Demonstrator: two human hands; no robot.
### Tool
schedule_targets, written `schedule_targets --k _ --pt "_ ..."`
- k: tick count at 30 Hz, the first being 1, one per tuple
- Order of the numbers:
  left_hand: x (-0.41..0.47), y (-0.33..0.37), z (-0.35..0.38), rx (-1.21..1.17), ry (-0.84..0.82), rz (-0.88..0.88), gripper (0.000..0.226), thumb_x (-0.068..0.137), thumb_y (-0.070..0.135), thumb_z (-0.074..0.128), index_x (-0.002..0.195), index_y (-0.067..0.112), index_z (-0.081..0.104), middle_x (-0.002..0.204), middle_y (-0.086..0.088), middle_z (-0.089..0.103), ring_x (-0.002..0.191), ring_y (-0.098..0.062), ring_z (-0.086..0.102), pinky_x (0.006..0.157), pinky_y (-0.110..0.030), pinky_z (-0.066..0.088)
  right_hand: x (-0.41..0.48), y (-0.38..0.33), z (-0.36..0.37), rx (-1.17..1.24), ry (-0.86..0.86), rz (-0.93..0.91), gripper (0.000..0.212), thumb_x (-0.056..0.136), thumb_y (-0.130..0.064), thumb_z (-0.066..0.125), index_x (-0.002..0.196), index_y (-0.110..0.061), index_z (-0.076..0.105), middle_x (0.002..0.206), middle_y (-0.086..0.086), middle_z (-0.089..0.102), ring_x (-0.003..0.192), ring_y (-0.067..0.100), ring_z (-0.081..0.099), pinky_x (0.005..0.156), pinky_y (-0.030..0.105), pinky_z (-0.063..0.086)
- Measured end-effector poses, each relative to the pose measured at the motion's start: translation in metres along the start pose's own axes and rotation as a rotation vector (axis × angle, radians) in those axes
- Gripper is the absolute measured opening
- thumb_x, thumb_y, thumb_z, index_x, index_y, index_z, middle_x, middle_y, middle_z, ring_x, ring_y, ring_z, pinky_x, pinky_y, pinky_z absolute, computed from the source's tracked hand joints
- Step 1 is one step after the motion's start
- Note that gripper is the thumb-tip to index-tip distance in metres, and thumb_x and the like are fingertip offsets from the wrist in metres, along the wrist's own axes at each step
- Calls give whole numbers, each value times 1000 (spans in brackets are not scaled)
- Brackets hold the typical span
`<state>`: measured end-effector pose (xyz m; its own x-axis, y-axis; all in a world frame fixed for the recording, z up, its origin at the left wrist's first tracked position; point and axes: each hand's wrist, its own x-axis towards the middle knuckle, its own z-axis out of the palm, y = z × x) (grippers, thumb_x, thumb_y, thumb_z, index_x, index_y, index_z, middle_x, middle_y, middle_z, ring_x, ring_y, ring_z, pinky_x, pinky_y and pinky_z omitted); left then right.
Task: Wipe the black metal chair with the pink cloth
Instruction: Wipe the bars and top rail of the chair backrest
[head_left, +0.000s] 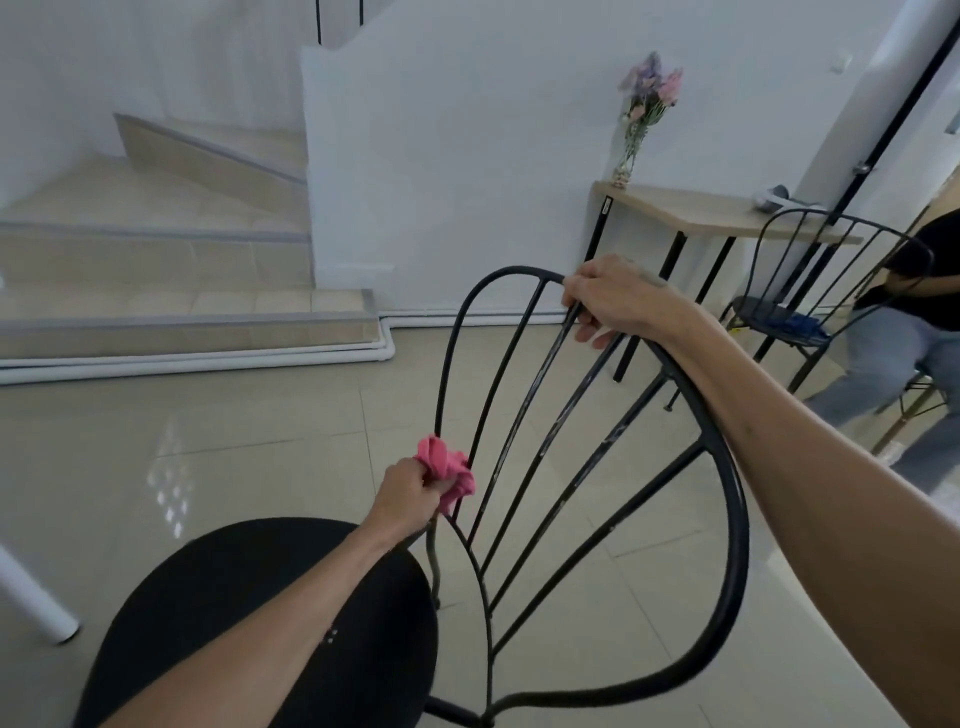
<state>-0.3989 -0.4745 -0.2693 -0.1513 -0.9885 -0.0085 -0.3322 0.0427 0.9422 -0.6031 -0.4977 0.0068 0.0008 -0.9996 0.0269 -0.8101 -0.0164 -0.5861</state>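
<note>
The black metal chair (737, 525) fills the lower middle of the view, its round black seat at the bottom left and its wire back fanning up to the right. My left hand (408, 493) grips a bunched pink cloth (447, 465) against the left side of the back's outer rod, low down near the seat. My right hand (613, 304) grips the top rail of the chair back, fingers curled round the rod. Worn pale patches show on the thin spokes.
Tiled steps (182, 312) rise at the left behind a white wall. A small wooden table (701, 213) with a vase of flowers (641, 119) stands at the right, beside a second black chair (810, 312) and a seated person (904, 332). A white table leg (31, 603) is at the far left.
</note>
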Motion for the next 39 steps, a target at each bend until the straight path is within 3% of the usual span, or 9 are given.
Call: schedule_targets --k 6,9,14,18,24,29,33,36,39 --pt "-14 88 -37 -97 -38 166 21 103 23 56 116 27 71 108 10 74 98 6 68 74 -2 50 -18 -7 -4 -37 134 -25 31 103 -29 47 98 -6 68 83 13 72 74 24 73 67 39 63" --pt "-16 133 -38 -101 -30 271 19 104 19 54 114 22 69 103 4 76 94 0 71 73 -7 53 -32 -1 -13 73 164 21 32 104 -31 46 91 -11 67 86 11 72 69 19 69 51 27 55" --pt "-2 193 -27 46 8 422 18 104 10 52 103 14 69 93 -12 73 83 -25 69 76 -32 57 -60 12 -14 39 21 24 33 105 -27 39 109 -7 66 98 12 68 78 22 69 65 36 58" --pt "12 213 -20 99 -37 446 26 104 14 54 86 30 65 78 8 68 71 -4 67 62 -9 51 -69 11 -5 61 72 -3 33 105 -25 33 113 -10 62 92 7 62 83 30 68 75 52 58" --pt "34 225 5 157 -90 535 27 104 15 50 80 23 60 74 6 63 64 -5 60 65 -22 47 -67 11 -4 33 91 -9 36 104 -26 33 115 -14 64 105 10 66 96 29 66 88 55 54" --pt "49 206 22 155 43 577 30 106 17 44 85 29 61 73 14 58 63 2 55 61 -9 40 -65 12 -5 1 109 -25 35 105 -25 34 114 -13 65 101 12 66 97 31 64 90 52 53" --pt "51 193 34 282 155 634 34 108 20 38 106 10 71 73 5 63 63 -16 55 61 -27 39 -62 13 -4 -5 116 -34 36 105 -23 35 119 -7 64 103 16 67 97 34 66 90 55 52" --pt "43 168 35 237 102 583 40 109 29 33 109 11 68 83 -7 74 74 -26 70 75 -42 56 -62 14 -2 21 123 -26 36 105 -22 35 119 -4 63 109 22 68 94 38 67 85 59 54" --pt "29 125 40 146 8 510 41 108 38 33 108 16 67 75 -9 72 68 -24 72 75 -49 58 -61 17 -1 62 112 -19 35 105 -19 35 119 -1 62 113 26 68 92 39 68 83 59 54"
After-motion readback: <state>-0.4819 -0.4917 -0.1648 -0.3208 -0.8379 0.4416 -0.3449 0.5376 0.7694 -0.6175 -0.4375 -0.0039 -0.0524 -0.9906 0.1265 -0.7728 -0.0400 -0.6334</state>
